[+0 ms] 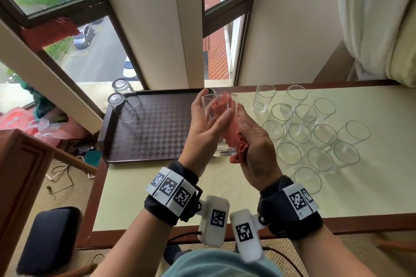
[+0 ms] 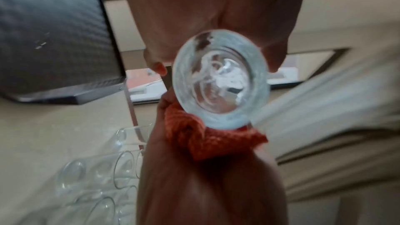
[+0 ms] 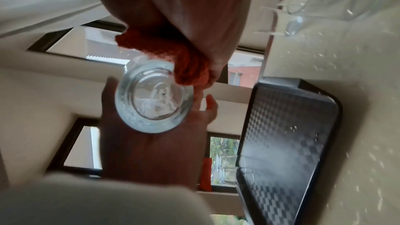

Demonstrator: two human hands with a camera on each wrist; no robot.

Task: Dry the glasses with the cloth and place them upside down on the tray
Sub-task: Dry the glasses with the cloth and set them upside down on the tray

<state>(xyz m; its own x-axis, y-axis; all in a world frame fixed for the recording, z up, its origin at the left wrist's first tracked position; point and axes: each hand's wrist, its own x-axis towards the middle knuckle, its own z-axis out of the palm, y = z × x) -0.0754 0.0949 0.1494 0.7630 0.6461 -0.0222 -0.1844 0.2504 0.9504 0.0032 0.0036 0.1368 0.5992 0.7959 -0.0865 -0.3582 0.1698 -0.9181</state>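
Far left, at the tray's (image 1: 144, 141) back left corner: two glasses (image 1: 122, 105) standing rim down, bases up, just beside each other, one behind the other. Tray is dark brown with a checkered floor, lying on the left part of a pale table (image 1: 202, 198) with a brown edge, against the window. Centre, above the tray's right edge: left hand (image 1: 206, 128) holds a clear glass (image 1: 219, 119) raised off the table, tilted, mouth away from the person and thick base toward the wrists; fingers wrap the far side of the wall, thumb lies along the near side. Red cloth (image 1: 225, 112) is stuffed inside the glass and trails out past the base, bunched at the lower end. Right hand (image 1: 254, 141) grasps that cloth, fingers closed on it against the glass's right side (both wrist views are blurred, yet show the round base with red cloth pinched just beside it). In the left wrist view the base (image 2: 220, 81) sits between the two hands. Right of the hands: a cluster of upright glasses (image 1: 315, 135) mouth up on the table, standing close together in loose rows, well apart from the tray. Each wrist carries a black band with white marker blocks (image 1: 171, 189).
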